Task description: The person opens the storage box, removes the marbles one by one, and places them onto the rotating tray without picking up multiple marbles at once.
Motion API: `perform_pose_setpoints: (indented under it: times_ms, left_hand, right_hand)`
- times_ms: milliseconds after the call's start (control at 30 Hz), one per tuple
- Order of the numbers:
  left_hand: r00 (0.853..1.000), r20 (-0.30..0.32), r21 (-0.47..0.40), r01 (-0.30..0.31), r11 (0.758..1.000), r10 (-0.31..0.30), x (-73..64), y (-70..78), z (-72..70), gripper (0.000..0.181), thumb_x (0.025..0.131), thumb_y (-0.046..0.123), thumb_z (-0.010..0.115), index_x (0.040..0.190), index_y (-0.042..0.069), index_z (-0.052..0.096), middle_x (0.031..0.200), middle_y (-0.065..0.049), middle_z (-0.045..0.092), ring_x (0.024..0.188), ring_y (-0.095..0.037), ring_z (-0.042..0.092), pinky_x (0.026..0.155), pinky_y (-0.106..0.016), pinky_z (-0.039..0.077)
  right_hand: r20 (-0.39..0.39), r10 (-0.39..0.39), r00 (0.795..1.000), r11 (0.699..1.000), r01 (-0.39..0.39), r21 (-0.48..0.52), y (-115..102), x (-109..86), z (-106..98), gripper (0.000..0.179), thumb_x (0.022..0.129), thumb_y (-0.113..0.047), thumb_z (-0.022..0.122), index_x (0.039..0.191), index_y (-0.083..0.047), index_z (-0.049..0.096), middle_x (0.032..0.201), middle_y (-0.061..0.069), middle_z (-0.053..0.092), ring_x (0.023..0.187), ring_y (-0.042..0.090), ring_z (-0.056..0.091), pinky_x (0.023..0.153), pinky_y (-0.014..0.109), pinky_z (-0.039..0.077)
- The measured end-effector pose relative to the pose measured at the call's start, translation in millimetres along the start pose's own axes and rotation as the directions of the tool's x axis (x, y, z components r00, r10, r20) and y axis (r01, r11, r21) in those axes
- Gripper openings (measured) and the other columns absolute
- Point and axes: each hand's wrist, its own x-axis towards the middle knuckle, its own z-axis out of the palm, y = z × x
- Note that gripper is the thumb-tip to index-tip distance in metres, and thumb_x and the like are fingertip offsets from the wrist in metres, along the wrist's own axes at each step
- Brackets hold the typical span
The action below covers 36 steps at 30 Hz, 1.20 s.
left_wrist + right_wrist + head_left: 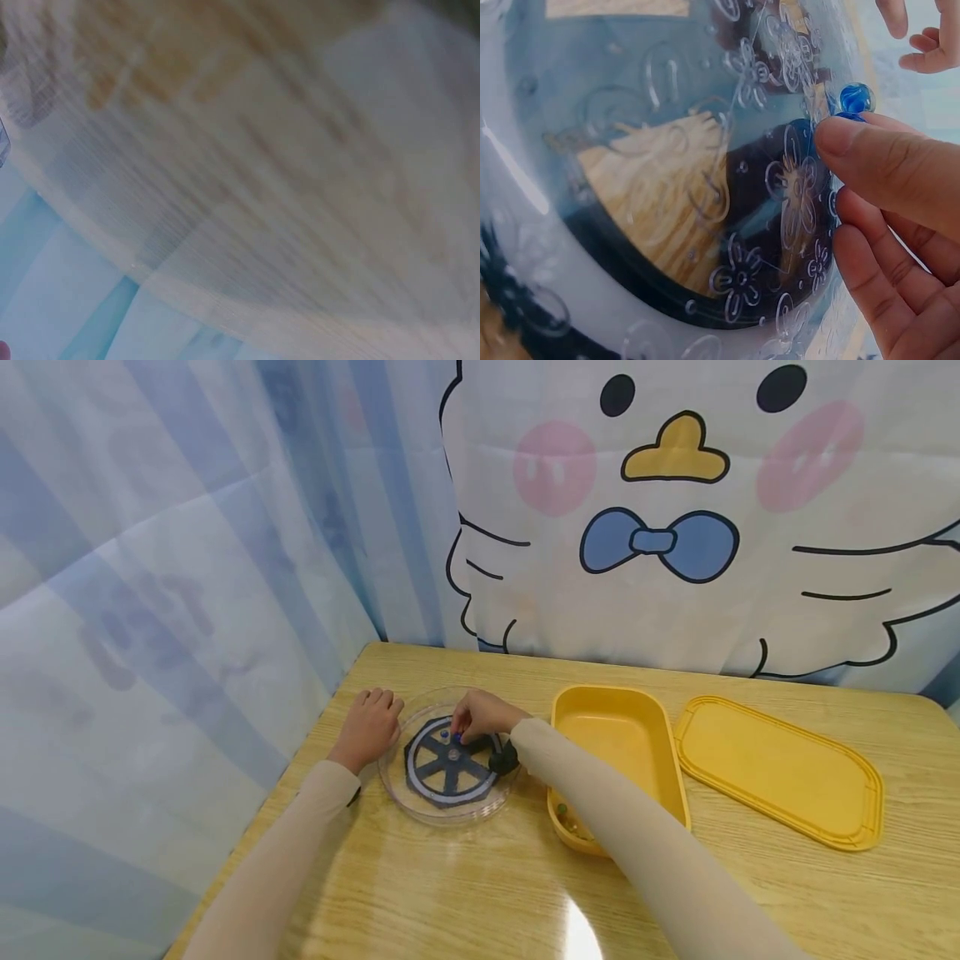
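Note:
A round clear plastic dish [420, 814] with raised flower patterns sits over a dark spoked wheel shape [452, 778]. My right hand [480, 714] reaches over the dish and pinches a blue marble [850, 117] between thumb and index finger, close to the dish surface. Thumb and fingers partly hide that marble. Beside it on the dish lies another blue marble [856, 98]. At the dish's left rim is my left hand [369, 727], holding nothing, its fingers relaxed. The left wrist view is mostly filled by a blurred, see-through curved surface.
Right of the dish stands a yellow box [611, 735] with a few small marbles, including a green marble [562, 809], in its near left corner. A yellow lid [780, 772] lies flat farther right. Curtains [187, 568] hang along the table's left and back edges.

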Motion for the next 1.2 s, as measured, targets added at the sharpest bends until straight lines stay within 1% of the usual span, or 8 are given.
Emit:
perform_pose_setpoints:
  times_ms: [367, 600, 700, 867, 1000, 1200]
  left_hand:
    - [1.000, 0.006, 0.001, 0.003, 1.000, -0.003, -0.2, 1.7, -1.5, 0.009, 0.086, 0.013, 0.060, 0.089, 0.004, 0.059, 0.087, -0.012, 0.056, 0.082, -0.027, 0.053, 0.081, -0.041, 0.045]
    - [1.000, -0.003, -0.009, 0.003, 1.000, -0.003, 0.2, 1.3, -0.7, 0.009, 0.086, 0.013, 0.060, 0.089, 0.004, 0.058, 0.087, -0.012, 0.056, 0.082, -0.027, 0.053, 0.081, -0.042, 0.045]
    - [1.000, -0.013, -0.017, 0.001, 1.000, -0.001, -0.9, 0.5, 1.3, 0.009, 0.086, 0.012, 0.060, 0.089, 0.004, 0.058, 0.086, -0.012, 0.055, 0.081, -0.027, 0.053, 0.080, -0.042, 0.045]
    - [1.000, -0.012, -0.011, 0.002, 1.000, -0.002, -2.4, -0.9, 4.5, 0.010, 0.084, 0.013, 0.061, 0.089, 0.005, 0.059, 0.085, -0.012, 0.055, 0.080, -0.026, 0.053, 0.079, -0.042, 0.045]
    - [1.000, 0.006, -0.005, 0.007, 1.000, -0.007, -2.9, -0.7, 4.4, 0.009, 0.085, 0.012, 0.060, 0.090, 0.005, 0.059, 0.086, -0.012, 0.056, 0.081, -0.026, 0.053, 0.080, -0.042, 0.045]
    - [1.000, 0.002, -0.008, 0.007, 1.000, -0.007, -1.0, 0.3, 2.5, 0.009, 0.085, 0.012, 0.059, 0.090, 0.005, 0.059, 0.086, -0.012, 0.055, 0.081, -0.027, 0.053, 0.080, -0.042, 0.045]
  right_hand:
    - [0.004, 0.001, 1.000, 1.000, -0.001, -0.008, -1.1, -2.5, -0.1, 0.014, 0.075, -0.001, 0.074, 0.089, -0.005, 0.074, 0.089, 0.008, 0.072, 0.077, 0.010, 0.064, 0.070, 0.019, 0.051]
    - [0.009, 0.005, 1.000, 0.998, -0.006, 0.056, -1.8, -4.0, -4.0, 0.016, 0.076, 0.001, 0.072, 0.092, -0.003, 0.072, 0.090, 0.009, 0.071, 0.078, 0.010, 0.064, 0.071, 0.020, 0.052]
    - [-0.005, -0.015, 1.000, 0.997, 0.016, 0.076, -3.2, -5.0, -7.2, 0.016, 0.077, 0.000, 0.072, 0.093, -0.002, 0.072, 0.091, 0.010, 0.072, 0.079, 0.011, 0.065, 0.071, 0.021, 0.053]
    - [-0.017, -0.067, 0.998, 0.996, 0.067, 0.054, -9.4, -9.6, -17.6, 0.018, 0.079, -0.004, 0.072, 0.097, -0.001, 0.072, 0.097, 0.011, 0.072, 0.086, 0.015, 0.067, 0.076, 0.022, 0.053]
    - [-0.020, -0.081, 0.997, 0.996, 0.082, 0.044, -15.4, -16.9, -30.3, 0.020, 0.081, -0.005, 0.071, 0.100, -0.001, 0.071, 0.100, 0.011, 0.071, 0.090, 0.018, 0.066, 0.080, 0.025, 0.053]
    - [-0.041, -0.079, 0.996, 0.997, 0.080, 0.018, -21.3, -38.6, -55.3, 0.019, 0.083, -0.007, 0.068, 0.101, -0.002, 0.070, 0.102, 0.010, 0.069, 0.093, 0.018, 0.064, 0.086, 0.030, 0.052]
